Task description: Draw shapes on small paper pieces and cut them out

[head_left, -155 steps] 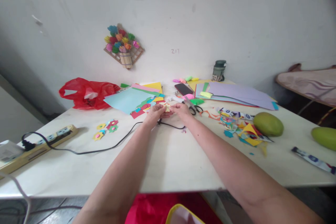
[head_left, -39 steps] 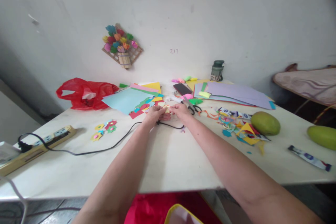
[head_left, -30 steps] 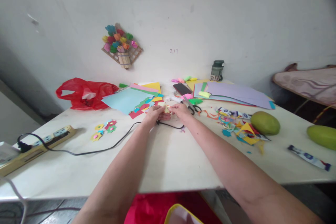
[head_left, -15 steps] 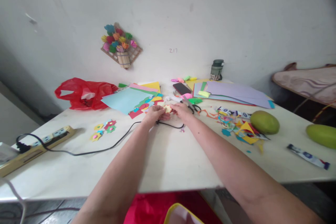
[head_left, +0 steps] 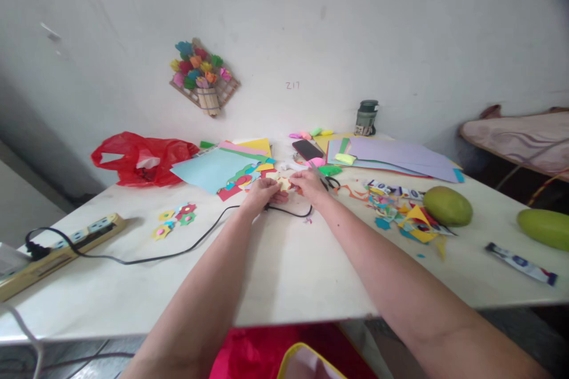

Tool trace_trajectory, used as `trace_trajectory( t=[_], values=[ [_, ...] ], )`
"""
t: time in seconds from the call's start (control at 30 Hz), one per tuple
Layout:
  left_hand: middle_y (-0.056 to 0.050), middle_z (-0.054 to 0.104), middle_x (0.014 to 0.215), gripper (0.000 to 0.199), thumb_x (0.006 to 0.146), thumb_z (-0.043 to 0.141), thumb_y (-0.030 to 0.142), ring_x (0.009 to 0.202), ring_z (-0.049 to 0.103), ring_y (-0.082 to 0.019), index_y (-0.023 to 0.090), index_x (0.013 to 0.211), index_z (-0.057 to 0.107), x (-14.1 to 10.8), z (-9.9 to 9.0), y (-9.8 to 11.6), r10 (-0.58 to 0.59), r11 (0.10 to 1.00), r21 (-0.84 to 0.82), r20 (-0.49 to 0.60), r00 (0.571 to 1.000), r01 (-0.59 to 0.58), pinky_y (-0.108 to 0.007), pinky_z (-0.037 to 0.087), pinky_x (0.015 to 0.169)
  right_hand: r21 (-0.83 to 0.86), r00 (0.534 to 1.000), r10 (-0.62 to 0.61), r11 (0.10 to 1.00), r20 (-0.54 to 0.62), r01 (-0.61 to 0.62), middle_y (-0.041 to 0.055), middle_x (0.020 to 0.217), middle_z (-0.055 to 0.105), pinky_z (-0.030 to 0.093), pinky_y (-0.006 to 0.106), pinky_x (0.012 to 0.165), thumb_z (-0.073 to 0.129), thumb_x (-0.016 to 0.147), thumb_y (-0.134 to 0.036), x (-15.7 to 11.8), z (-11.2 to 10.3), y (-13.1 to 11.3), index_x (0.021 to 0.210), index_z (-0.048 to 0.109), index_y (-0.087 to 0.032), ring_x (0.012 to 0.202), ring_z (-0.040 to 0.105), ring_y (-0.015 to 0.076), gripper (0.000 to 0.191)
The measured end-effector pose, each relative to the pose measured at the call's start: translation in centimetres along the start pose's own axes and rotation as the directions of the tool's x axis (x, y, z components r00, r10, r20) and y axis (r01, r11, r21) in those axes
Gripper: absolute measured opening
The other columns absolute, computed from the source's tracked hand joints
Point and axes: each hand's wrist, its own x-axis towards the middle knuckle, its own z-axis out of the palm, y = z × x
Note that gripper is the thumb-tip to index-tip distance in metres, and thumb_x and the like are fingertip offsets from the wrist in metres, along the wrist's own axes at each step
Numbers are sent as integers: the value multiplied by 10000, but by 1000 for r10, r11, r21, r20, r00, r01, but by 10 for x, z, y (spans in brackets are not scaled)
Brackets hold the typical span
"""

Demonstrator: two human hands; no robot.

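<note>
1. A small, pale yellow paper cutout (head_left: 283, 183) is held up between the two hands, over the middle of the table (head_left: 306, 272).
2. Its visible part is wider from left to right than from front to back, so it seems to lie roughly crosswise; fingers cover its left end, and its full long axis cannot be told.
3. Its outline looks scalloped, with no clear tip to show which way it points.
4. The left hand (head_left: 265, 192) pinches the cutout's left side, thumb on top and fingers below, with hardly any gap.
5. The right hand (head_left: 307, 183) has its thumb and fingertips drawn together at the cutout's right edge; whether they grip it or only touch it, I cannot tell.
6. Partly hidden behind the right hand are scissors (head_left: 332, 182), black handles to the right, blades slanting away to the left.
7. A black cord (head_left: 195, 245) passes close by the left wrist.
8. Finished-looking paper flowers (head_left: 187, 211) lie to the left; paper scraps (head_left: 416, 225) are heaped to the right.
</note>
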Motion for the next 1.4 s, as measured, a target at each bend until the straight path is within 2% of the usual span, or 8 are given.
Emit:
trace_trajectory(
  t=[0.4,0.7,0.83,0.97,1.07,1.23,1.33,1.4],
  values=[
    [-48,681,617,221,755,668,291,569,664,-165,148,704,507,0,2,0,26,999,30,-4,1000,-25,-268,531,577,-37,997,9,999,74,-6,-10,483,576,363,214,496,627,622,-278,-4,-2,-1,514,600,-151,471,461,82,169],
    [-46,679,614,198,762,647,258,557,657,-151,151,697,494,1,3,1,27,997,68,-6,1000,-27,-231,506,540,-132,998,-21,991,61,28,-24,500,579,362,210,513,657,612,-238,-9,-2,-4,553,628,-139,473,437,67,120],
    [-50,678,619,189,766,634,274,536,651,-149,148,702,509,3,4,1,40,990,133,-32,999,-35,-226,502,517,-224,999,-24,974,25,29,-32,476,558,364,204,511,651,627,-189,-8,-1,-3,536,625,-140,462,429,65,106],
    [-38,668,610,155,797,571,302,467,621,-135,155,785,523,6,2,1,52,976,217,-132,990,-22,-214,473,467,-299,998,-57,952,14,59,-26,491,567,379,204,512,648,641,-188,-3,-3,2,546,630,-146,481,456,80,105],
    [-31,666,632,129,784,548,248,452,609,-127,163,877,521,8,0,-1,69,961,276,-204,976,-10,-206,456,454,-435,996,-80,896,25,83,-18,523,587,367,212,508,654,644,-212,1,-4,5,562,642,-157,503,481,96,100],
    [-61,679,730,210,738,531,152,560,642,-158,157,948,547,9,-1,-4,145,907,420,-229,963,-36,-224,465,487,-659,993,-88,743,79,118,-8,561,601,360,231,542,644,676,-263,1,0,3,580,669,-187,576,525,129,125],
    [-80,695,833,234,741,519,156,685,662,-186,161,970,571,9,-2,-4,202,864,500,-248,947,-54,-297,511,641,-779,994,-62,618,91,110,19,633,637,365,255,555,624,711,-299,-1,4,-2,641,704,-205,630,559,164,142],
    [-87,695,925,228,745,535,191,844,653,-220,176,963,600,9,-2,-3,266,792,608,-271,925,-50,-353,498,785,-832,992,-75,541,102,127,47,720,671,386,276,591,610,728,-286,-3,5,-3,685,726,-209,703,586,197,146]
  ],
)
